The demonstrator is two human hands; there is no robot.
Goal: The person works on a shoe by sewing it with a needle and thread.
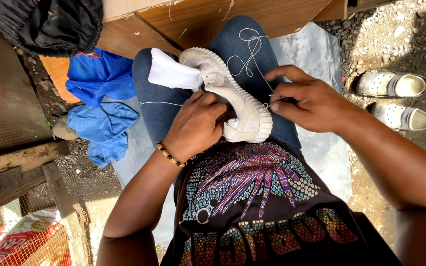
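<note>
The left hand [195, 125] gripped the white shoe [232, 98] on the lap. The right hand [304, 101] fingers pinched a white thread [250, 49].

The left hand [195, 125] hides the shoe's [232, 96] inner side.

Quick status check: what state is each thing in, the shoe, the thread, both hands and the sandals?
Shoe: lying on the lap, stuffed with white cloth.
White thread: loose loops over the knee, one end at the sole.
Left hand: gripping the shoe.
Right hand: pinching the thread at the sole edge.
White sandals: off, side by side on the gravel.
</note>
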